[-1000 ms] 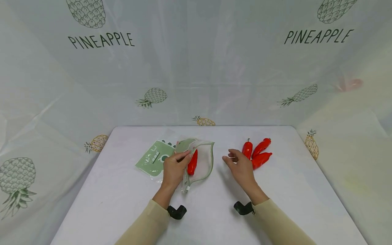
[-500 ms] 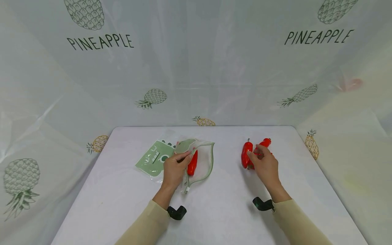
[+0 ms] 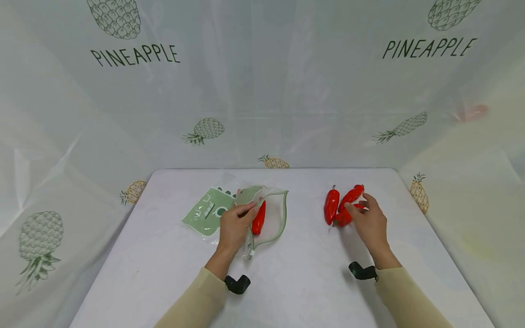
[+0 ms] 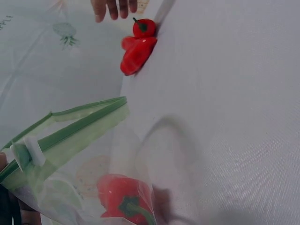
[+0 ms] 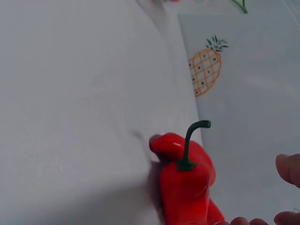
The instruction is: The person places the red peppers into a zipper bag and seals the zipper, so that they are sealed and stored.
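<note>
In the head view my left hand [image 3: 235, 229] pinches the rim of a clear zipper bag [image 3: 274, 232] with green edging. Its mouth gapes, and a red pepper [image 3: 258, 218] lies inside; the left wrist view shows the pepper's green stem through the clear side. On the right, my right hand [image 3: 370, 223] hovers over red peppers, fingers spread and slightly bent. One pepper [image 3: 342, 219] lies just below its thumb, another [image 3: 351, 196] behind that, and a third [image 3: 331, 207] to the left. The left wrist view shows a gap between fingertips and peppers.
A flat green bag [image 3: 208, 212] with a printed face lies left of the open bag, partly under it. The white table [image 3: 287, 291] ends at a hanging sheet [image 3: 270, 91] printed with pineapples, at the back and both sides.
My right hand has moved right, from left of the peppers to over the lower right one. My left hand has stayed on the bag.
</note>
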Action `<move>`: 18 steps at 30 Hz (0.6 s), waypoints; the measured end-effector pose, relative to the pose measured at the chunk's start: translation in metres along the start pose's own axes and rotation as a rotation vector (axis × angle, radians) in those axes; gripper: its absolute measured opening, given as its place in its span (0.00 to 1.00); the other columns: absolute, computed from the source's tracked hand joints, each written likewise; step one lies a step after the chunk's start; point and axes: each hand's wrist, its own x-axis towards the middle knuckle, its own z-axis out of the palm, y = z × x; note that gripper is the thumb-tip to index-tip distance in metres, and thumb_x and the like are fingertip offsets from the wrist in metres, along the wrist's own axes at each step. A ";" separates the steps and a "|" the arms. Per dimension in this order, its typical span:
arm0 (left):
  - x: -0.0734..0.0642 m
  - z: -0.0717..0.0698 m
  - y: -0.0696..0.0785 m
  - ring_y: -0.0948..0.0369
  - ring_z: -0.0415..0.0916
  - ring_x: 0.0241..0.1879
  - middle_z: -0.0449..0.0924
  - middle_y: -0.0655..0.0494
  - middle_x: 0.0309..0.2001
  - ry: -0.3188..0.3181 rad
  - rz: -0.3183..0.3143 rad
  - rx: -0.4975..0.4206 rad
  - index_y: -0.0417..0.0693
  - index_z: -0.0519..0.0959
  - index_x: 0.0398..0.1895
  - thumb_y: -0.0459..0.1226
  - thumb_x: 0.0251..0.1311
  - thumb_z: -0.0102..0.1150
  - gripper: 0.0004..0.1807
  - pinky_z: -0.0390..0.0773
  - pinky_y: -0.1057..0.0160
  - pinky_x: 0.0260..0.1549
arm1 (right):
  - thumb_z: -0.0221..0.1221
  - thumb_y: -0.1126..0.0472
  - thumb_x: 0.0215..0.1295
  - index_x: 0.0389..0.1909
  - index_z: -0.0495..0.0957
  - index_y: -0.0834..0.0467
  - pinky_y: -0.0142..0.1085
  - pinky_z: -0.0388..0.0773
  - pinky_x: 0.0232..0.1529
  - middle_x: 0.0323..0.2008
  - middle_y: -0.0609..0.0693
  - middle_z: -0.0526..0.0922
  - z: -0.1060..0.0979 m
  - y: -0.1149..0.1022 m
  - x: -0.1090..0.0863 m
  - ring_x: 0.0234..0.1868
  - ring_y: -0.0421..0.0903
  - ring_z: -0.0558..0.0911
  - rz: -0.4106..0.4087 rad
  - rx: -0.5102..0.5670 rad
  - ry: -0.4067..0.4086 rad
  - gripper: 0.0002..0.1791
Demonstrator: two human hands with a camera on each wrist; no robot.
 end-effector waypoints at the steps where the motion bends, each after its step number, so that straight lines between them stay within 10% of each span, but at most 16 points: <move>1: 0.000 0.000 0.000 0.56 0.84 0.55 0.89 0.57 0.54 0.000 -0.001 0.001 0.57 0.91 0.53 0.42 0.69 0.69 0.12 0.85 0.61 0.53 | 0.58 0.50 0.78 0.82 0.54 0.65 0.61 0.82 0.57 0.69 0.71 0.73 0.000 0.002 0.000 0.64 0.67 0.79 0.009 -0.002 -0.008 0.41; 18: 0.001 0.000 0.000 0.55 0.83 0.57 0.88 0.55 0.55 -0.007 -0.010 0.012 0.56 0.91 0.53 0.41 0.69 0.69 0.12 0.85 0.55 0.56 | 0.62 0.51 0.76 0.82 0.48 0.68 0.61 0.82 0.57 0.70 0.75 0.68 0.009 0.024 0.004 0.63 0.70 0.77 0.065 -0.035 -0.036 0.47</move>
